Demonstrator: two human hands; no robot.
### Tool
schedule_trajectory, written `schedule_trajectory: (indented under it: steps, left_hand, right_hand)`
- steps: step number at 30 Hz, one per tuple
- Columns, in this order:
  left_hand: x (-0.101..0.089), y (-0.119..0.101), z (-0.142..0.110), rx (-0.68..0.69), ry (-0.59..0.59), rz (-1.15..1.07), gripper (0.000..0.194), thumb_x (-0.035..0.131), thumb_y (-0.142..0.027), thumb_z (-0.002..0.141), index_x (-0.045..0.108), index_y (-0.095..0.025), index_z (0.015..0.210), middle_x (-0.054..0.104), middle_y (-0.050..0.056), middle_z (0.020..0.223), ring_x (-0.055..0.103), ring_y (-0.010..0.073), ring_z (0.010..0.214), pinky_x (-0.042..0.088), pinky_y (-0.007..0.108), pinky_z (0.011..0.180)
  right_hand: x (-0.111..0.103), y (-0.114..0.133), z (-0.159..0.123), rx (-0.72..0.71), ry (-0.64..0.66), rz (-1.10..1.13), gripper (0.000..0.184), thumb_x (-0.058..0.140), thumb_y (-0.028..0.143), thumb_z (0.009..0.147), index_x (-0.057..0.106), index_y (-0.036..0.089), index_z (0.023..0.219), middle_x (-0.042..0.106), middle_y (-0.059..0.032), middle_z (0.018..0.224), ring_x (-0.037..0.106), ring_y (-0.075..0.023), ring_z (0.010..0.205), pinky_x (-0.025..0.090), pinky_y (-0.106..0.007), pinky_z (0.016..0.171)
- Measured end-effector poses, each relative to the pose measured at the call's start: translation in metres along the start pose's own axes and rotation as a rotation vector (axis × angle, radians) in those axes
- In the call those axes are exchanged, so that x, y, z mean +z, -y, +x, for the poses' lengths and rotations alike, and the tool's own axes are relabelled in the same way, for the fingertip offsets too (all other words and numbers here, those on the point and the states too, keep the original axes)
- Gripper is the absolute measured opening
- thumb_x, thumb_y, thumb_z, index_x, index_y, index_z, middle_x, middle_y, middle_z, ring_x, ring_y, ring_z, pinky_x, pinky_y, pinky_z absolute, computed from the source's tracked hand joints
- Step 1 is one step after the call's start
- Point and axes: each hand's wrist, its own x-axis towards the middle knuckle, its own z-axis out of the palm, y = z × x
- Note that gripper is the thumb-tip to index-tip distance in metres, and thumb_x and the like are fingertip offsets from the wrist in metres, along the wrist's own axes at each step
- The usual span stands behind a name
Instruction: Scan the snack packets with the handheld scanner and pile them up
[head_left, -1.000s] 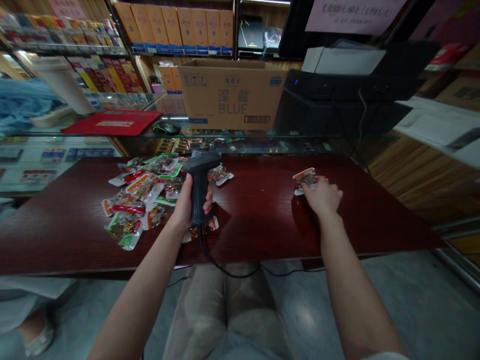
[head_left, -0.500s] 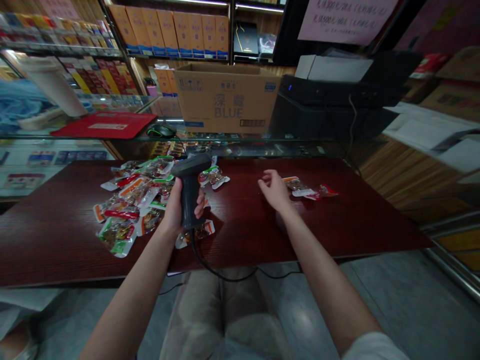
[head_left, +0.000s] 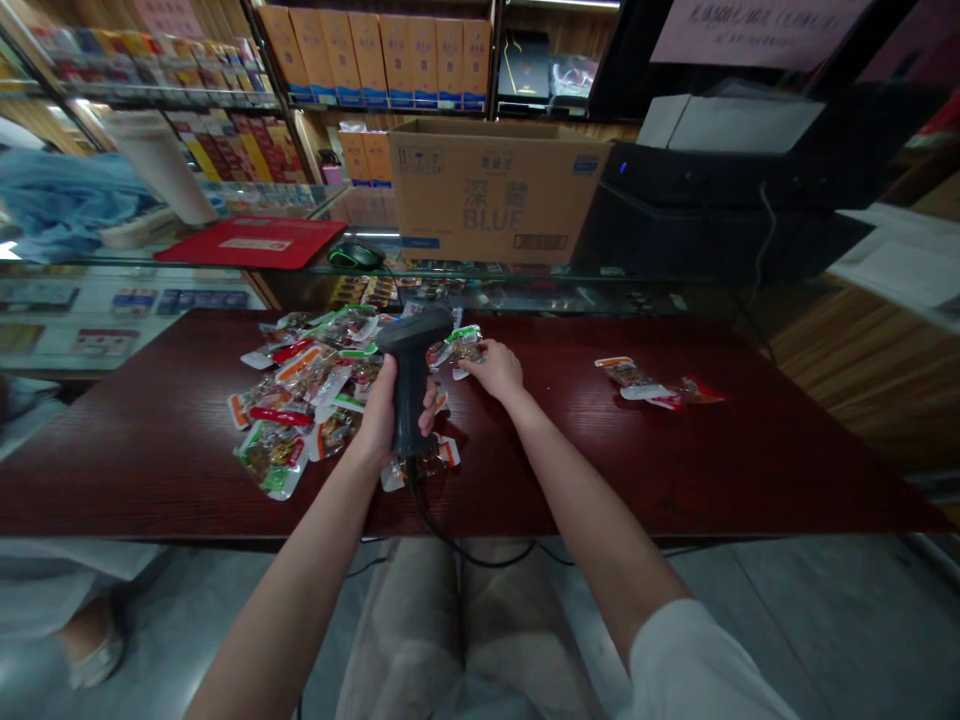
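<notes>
A black handheld barcode scanner (head_left: 411,390) is upright in my left hand (head_left: 381,415), fingers wrapped round its handle, its cord hanging over the table edge. My right hand (head_left: 498,370) pinches the edge of a green-and-white snack packet (head_left: 466,345) just right of the scanner head. A pile of clear snack packets (head_left: 307,375) with green, orange and red trim lies left of the scanner. Another packet (head_left: 427,462) lies partly hidden behind the scanner's grip. Farther right are an orange-edged packet (head_left: 628,375) and a red one (head_left: 691,392), touching each other.
The dark red wooden table (head_left: 540,470) meets a glass display counter. On the counter stand a cardboard box (head_left: 495,195), a mouse (head_left: 355,255), a red mat (head_left: 251,243), a white cup (head_left: 161,165) and a black machine (head_left: 690,215). A person's foot (head_left: 97,650) shows at lower left.
My right hand has moved left from beside the two packets on the right to the green-edged packet near the scanner. The view has turned slightly right; the scanner stays in my left hand.
</notes>
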Motion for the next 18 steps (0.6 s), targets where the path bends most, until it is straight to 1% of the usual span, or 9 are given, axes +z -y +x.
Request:
schedule_trajectory:
  steps: [3, 5, 7, 9, 13, 16, 18]
  left_hand:
    - [-0.002, 0.001, 0.0, -0.001, 0.02, 0.005, 0.058, 0.049, -0.074, 0.081, 0.058, -0.016, 0.082, 0.05, -0.003, 0.055, 0.041, 0.0072, 0.035, 0.036, 0.021, 0.033]
    - [-0.004, 0.002, 0.0, -0.012, 0.035, 0.016, 0.06, 0.049, -0.075, 0.08, 0.057, -0.016, 0.078, 0.05, -0.003, 0.054, 0.041, 0.0072, 0.035, 0.036, 0.021, 0.033]
    - [-0.003, 0.004, 0.0, -0.023, 0.054, 0.02, 0.06, 0.049, -0.075, 0.08, 0.056, -0.016, 0.076, 0.05, -0.002, 0.053, 0.042, 0.0072, 0.035, 0.036, 0.021, 0.033]
    - [-0.001, 0.006, 0.0, -0.018, 0.078, 0.008, 0.059, 0.05, -0.074, 0.08, 0.056, -0.015, 0.08, 0.051, -0.003, 0.053, 0.043, 0.0072, 0.035, 0.037, 0.02, 0.033]
    - [0.009, 0.012, -0.002, -0.031, 0.132, 0.002, 0.061, 0.053, -0.072, 0.08, 0.057, -0.015, 0.104, 0.054, -0.004, 0.057, 0.045, 0.0077, 0.036, 0.038, 0.02, 0.033]
    - [0.017, 0.017, -0.005, -0.075, 0.17, 0.034, 0.064, 0.053, -0.073, 0.079, 0.055, -0.015, 0.107, 0.055, -0.004, 0.058, 0.045, 0.0079, 0.036, 0.038, 0.02, 0.034]
    - [0.023, 0.021, -0.007, -0.1, 0.2, 0.063, 0.065, 0.053, -0.074, 0.078, 0.056, -0.015, 0.106, 0.055, -0.004, 0.057, 0.045, 0.0082, 0.035, 0.038, 0.02, 0.034]
  right_hand:
    - [-0.006, -0.009, 0.0, -0.038, -0.018, 0.085, 0.037, 0.076, 0.035, 0.069, 0.058, 0.019, 0.097, 0.068, -0.0115, 0.106, 0.065, -0.0268, 0.099, 0.049, -0.041, 0.088]
    - [-0.014, -0.016, -0.001, -0.056, -0.045, 0.189, 0.035, 0.074, 0.03, 0.068, 0.056, 0.02, 0.096, 0.068, -0.0077, 0.099, 0.065, -0.0236, 0.092, 0.051, -0.039, 0.084]
    - [-0.025, -0.027, -0.004, -0.066, -0.067, 0.296, 0.033, 0.07, 0.03, 0.068, 0.054, 0.02, 0.094, 0.068, -0.005, 0.094, 0.065, -0.0217, 0.086, 0.052, -0.038, 0.08]
    - [-0.04, -0.042, -0.011, -0.067, -0.11, 0.348, 0.031, 0.068, 0.032, 0.068, 0.052, 0.021, 0.091, 0.067, -0.0044, 0.093, 0.065, -0.0213, 0.084, 0.053, -0.038, 0.078]
    - [-0.069, -0.08, -0.033, -0.018, -0.252, 0.315, 0.036, 0.068, 0.037, 0.067, 0.047, 0.022, 0.092, 0.066, -0.006, 0.096, 0.064, -0.0222, 0.088, 0.051, -0.039, 0.083]
    - [-0.082, -0.099, -0.051, 0.038, -0.269, 0.305, 0.038, 0.067, 0.037, 0.069, 0.044, 0.023, 0.095, 0.065, -0.0074, 0.099, 0.065, -0.0231, 0.091, 0.051, -0.04, 0.086]
    - [-0.084, -0.102, -0.058, 0.058, -0.274, 0.283, 0.038, 0.067, 0.036, 0.07, 0.044, 0.022, 0.097, 0.066, -0.009, 0.101, 0.065, -0.0241, 0.093, 0.051, -0.041, 0.087]
